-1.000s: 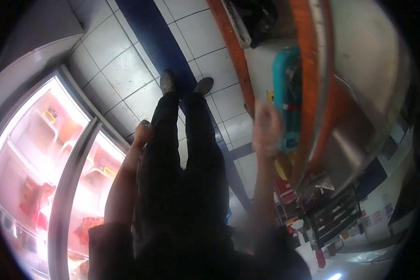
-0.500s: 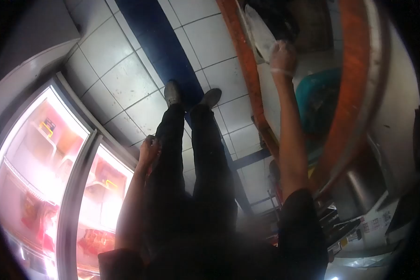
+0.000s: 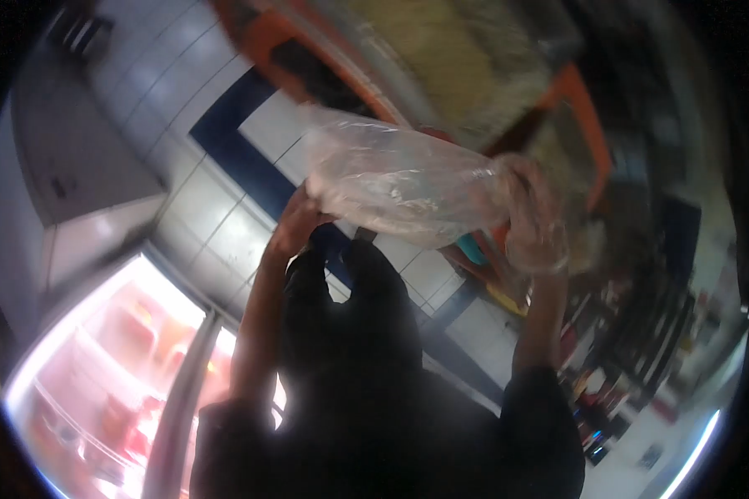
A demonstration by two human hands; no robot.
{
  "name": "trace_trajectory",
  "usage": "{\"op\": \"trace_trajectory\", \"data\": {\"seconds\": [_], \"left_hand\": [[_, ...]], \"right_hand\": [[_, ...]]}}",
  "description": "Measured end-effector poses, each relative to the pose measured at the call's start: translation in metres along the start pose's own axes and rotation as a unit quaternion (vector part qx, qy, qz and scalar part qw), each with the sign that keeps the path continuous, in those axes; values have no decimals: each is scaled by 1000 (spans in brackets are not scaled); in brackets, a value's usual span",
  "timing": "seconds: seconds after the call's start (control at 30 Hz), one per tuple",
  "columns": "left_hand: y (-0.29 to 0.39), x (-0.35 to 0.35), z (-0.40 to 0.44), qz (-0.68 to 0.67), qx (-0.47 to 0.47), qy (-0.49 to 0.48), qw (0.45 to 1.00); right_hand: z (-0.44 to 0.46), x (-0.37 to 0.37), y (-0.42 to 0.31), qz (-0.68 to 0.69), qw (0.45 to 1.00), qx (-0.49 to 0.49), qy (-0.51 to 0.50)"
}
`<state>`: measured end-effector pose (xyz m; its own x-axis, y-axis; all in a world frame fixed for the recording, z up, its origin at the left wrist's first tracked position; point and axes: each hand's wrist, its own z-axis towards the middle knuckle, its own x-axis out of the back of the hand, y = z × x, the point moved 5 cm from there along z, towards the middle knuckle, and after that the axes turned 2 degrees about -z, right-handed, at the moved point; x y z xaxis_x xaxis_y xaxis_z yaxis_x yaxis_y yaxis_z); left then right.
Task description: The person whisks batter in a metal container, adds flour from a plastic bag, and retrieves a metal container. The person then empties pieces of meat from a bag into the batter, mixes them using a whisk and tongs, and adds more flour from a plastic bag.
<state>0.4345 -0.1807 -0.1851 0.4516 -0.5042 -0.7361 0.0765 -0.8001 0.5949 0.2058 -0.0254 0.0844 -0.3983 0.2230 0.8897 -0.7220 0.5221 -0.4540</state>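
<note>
A clear plastic bag (image 3: pixel 399 179) is stretched between my two hands in front of my body. Its right end is bunched inside my right hand (image 3: pixel 534 212), whose fingers are closed around it; a thin clear band circles that wrist. The left edge of the bag is gripped by my left hand (image 3: pixel 302 223), its fingers partly hidden behind the plastic. Something pale shows through the lower part of the bag, but blur keeps me from telling what it is.
A lit glass-door display fridge (image 3: pixel 112 374) with reddish packages stands at my left. Ahead is an orange-edged counter (image 3: pixel 341 58) with a yellowish surface. White floor tiles (image 3: pixel 233 229) with a blue stripe lie below. Cluttered shelves (image 3: pixel 624 358) are at the right.
My right hand has come out of the orange-edged unit with the clear plastic bag. My left hand has risen from beside my leg and taken hold of the bag. The view has turned.
</note>
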Motion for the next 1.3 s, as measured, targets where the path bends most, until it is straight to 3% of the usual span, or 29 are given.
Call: {"op": "trace_trajectory", "data": {"seconds": [0.1,0.13,0.17,0.2,0.23,0.27,0.37,0.47,0.53,0.6,0.67,0.73,0.77,0.83,0.87,0.93,0.97,1.0,1.07,1.17,1.27,1.3], "left_hand": [[38,-104,9,117,-37,-146,982],[45,-137,9,61,-3,-162,985],[52,-169,13,7,32,-173,984],[55,-203,20,23,38,-196,980],[56,-231,29,89,0,-125,988],[67,-254,25,151,-47,-55,986],[84,-340,27,218,-94,-72,969],[86,-410,42,320,-151,-63,933],[74,-437,70,548,-261,-80,791],[71,-489,59,568,-245,-71,782],[65,-521,65,720,-279,-55,633],[58,-541,68,734,-322,-68,594],[55,-553,67,742,-364,-81,557],[53,-573,65,771,-355,-68,524],[52,-578,65,797,-344,-54,493],[50,-586,73,799,-376,-65,465],[49,-590,75,797,-405,-74,441],[48,-593,76,798,-403,-76,441],[49,-599,80,813,-365,-62,449],[50,-611,79,817,-373,-70,433],[49,-619,84,815,-405,-78,408],[49,-621,84,815,-405,-78,407]], "right_hand": [[-19,88,8,-98,974,162,128],[-24,114,12,-174,950,206,158],[-27,134,22,-184,947,190,182],[-28,154,48,46,977,64,200],[-32,165,80,282,935,-56,205],[-41,179,92,281,931,-54,228],[-64,184,163,382,899,-109,184],[-74,162,234,436,850,-155,252],[-57,139,310,419,861,-122,261],[-37,114,374,353,896,-50,264],[-39,113,362,470,834,-116,265],[-38,110,365,571,758,-178,260],[-37,115,365,573,757,-175,263],[-30,113,370,465,839,-200,199],[-28,108,371,468,837,-199,201],[-31,102,371,639,696,-170,280],[-22,93,390,640,694,-170,282],[-3,75,427,489,815,-97,293],[3,75,429,318,902,-20,292],[-3,76,418,442,856,-172,207],[7,67,436,356,887,-68,285],[-4,83,415,399,869,-143,256]]}}
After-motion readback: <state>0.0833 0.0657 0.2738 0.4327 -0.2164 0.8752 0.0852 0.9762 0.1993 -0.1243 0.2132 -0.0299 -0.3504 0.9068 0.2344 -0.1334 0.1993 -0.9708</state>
